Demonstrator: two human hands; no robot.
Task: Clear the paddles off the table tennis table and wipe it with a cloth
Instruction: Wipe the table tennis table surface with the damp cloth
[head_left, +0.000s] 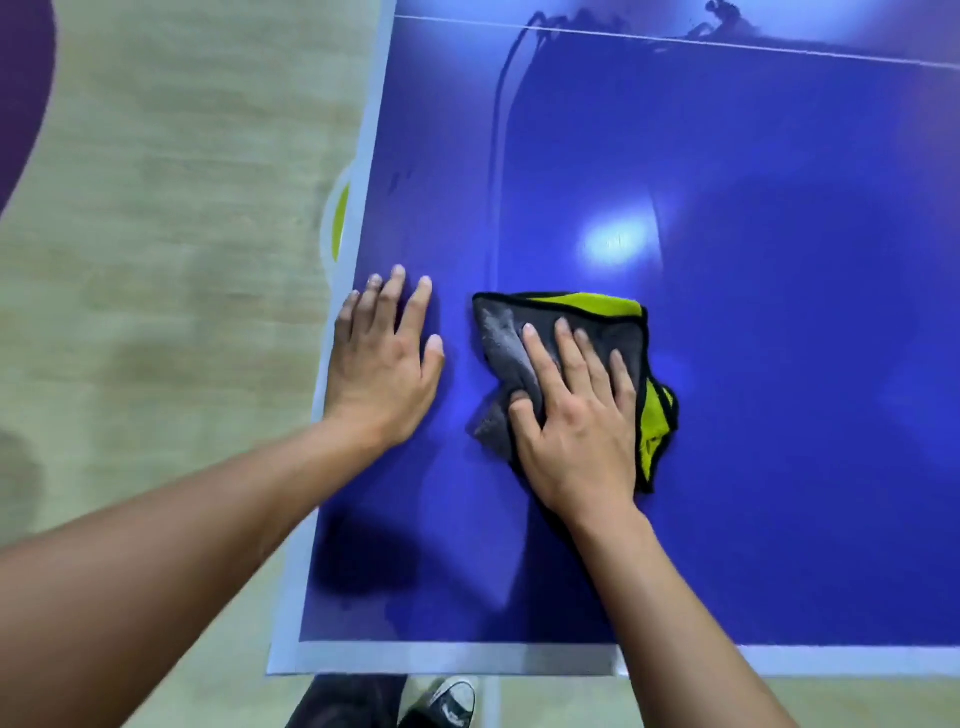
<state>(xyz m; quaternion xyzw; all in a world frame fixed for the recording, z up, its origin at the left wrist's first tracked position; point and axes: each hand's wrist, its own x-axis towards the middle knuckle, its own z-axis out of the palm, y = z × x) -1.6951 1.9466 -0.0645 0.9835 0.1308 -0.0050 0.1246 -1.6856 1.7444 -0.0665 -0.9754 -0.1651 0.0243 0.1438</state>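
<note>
No paddles visible on the table (779, 364); clearing looks done. Right hand (576, 415), fingers spread, presses the cloth (597, 312) flat at centre frame. Left hand (384, 358) splayed at its 9 o'clock, bracing. Wiping under way; far half apparently remains.

Crumpled grey-yellow cloth (566, 358) on blue table (779, 364)
</note>
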